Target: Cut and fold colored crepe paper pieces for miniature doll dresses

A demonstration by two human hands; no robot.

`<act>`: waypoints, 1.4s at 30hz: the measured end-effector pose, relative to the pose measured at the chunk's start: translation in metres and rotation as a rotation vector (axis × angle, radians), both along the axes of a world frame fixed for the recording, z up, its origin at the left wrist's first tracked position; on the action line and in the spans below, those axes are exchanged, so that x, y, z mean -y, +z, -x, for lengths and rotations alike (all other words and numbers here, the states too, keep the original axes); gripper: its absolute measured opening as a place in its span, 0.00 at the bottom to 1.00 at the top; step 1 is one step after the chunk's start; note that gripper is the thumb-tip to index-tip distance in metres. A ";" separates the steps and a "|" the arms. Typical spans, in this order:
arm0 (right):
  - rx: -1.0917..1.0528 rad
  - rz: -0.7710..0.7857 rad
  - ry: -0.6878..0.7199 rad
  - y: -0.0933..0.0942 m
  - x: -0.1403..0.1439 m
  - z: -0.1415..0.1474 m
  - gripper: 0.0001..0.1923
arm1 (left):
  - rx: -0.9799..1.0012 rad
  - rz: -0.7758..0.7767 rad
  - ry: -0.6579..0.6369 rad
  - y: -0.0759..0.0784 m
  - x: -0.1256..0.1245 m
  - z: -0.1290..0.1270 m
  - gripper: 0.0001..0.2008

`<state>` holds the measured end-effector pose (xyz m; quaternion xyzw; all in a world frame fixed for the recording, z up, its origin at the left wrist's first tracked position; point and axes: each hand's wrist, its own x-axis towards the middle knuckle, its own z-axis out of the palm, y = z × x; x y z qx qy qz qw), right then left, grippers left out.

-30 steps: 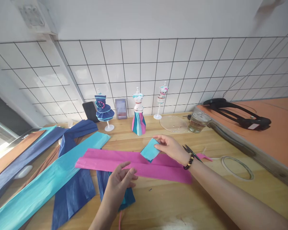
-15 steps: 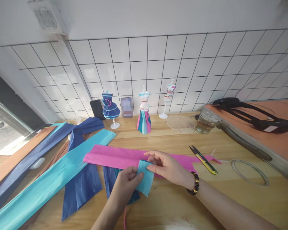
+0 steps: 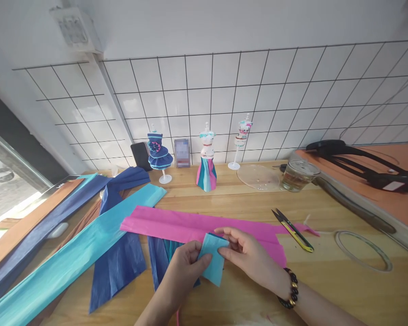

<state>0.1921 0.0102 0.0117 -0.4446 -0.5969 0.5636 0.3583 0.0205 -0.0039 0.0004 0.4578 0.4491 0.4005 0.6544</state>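
Risks, left to right. Left hand [image 3: 187, 268]: thumb and curled fingers are clamped on the left side of a small light-blue rectangular piece of thin, crinkled sheet [image 3: 213, 265]; too hard a pinch could crease it there. Between the 2 hands: uneven pulling could skew the piece or, if it is paper, tear it; paper or cloth, cannot tell. Right hand [image 3: 246, 253]: thumb and fingertips grip the upper right part; a loose hold here could let the layers slide out of line. Just beyond the hands, a long magenta strip of similar sheet [image 3: 177, 222] lies close enough to be snagged by a knuckle. Right of the right hand, yellow-and-black metal snips [image 3: 294, 231] could be knocked by a wide swing of the wrist.

Piece, as seen: held tilted between the hands, left side partly under the left thumb, face pale and nearly flat, a dark teal edge [image 3: 219, 235] along the top suggesting at least 2 layers. Lower edge hangs free, no fraying visible.
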 end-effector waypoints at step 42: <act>0.940 -0.816 0.001 0.003 -0.006 -0.024 0.22 | -1.224 -1.013 0.038 -0.027 -0.015 0.018 0.15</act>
